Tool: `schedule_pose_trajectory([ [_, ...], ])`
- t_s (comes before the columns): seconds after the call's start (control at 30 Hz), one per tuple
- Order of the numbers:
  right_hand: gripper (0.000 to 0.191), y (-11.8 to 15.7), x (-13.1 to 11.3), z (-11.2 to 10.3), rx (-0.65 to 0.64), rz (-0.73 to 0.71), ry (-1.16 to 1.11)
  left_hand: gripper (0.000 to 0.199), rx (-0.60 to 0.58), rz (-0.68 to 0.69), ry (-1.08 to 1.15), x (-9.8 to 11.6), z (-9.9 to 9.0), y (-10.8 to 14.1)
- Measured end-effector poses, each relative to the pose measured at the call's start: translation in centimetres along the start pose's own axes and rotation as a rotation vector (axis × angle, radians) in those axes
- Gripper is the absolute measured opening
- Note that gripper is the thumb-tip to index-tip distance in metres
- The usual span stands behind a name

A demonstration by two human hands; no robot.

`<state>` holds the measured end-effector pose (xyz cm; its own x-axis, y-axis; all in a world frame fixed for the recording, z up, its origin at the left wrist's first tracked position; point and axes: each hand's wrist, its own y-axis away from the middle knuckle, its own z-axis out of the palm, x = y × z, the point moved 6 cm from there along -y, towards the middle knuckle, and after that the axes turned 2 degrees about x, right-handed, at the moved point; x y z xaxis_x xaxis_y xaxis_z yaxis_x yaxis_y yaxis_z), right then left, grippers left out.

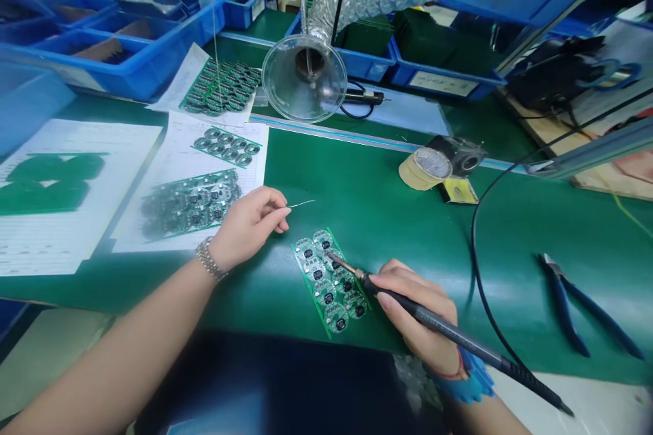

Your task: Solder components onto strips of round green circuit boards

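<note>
My right hand [421,309] is closed around a black soldering iron [459,338]. The iron's tip is over the upper part of a green circuit panel [329,282] with two rows of round boards; whether it touches is hard to tell. My left hand [255,223] pinches a thin solder wire [302,204], whose free end points right, above the panel and apart from it. The panel lies flat on the green mat [398,231] between my hands.
More circuit panels [204,198] lie on papers at the left. A fume funnel [305,78] stands behind. A round yellowish tin [426,168] is at the back right, and blue-handled cutters [566,292] lie far right. Blue bins [137,71] line the back.
</note>
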<state>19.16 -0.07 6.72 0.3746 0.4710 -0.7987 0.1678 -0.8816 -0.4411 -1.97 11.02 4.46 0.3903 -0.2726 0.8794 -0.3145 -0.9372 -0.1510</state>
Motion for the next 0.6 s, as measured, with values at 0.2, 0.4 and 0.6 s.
schedule_pose_trajectory([
  [0.2, 0.025, 2.3, -0.7, -0.3, 0.045, -0.02, 0.003, 0.016, -0.013, 0.261, -0.385, 2.4, 1.2, 2.3],
  [0.4, 0.023, 3.9, 0.4, -0.2, 0.087, 0.094, -0.011, 0.016, -0.12, 0.309, -0.446, 2.6, 2.7, 3.5],
  [0.6, 0.019, 4.0, 1.5, 0.0, 0.093, 0.177, 0.022, 0.013, -0.235, 0.186, -0.308, 1.7, 3.5, 3.2],
])
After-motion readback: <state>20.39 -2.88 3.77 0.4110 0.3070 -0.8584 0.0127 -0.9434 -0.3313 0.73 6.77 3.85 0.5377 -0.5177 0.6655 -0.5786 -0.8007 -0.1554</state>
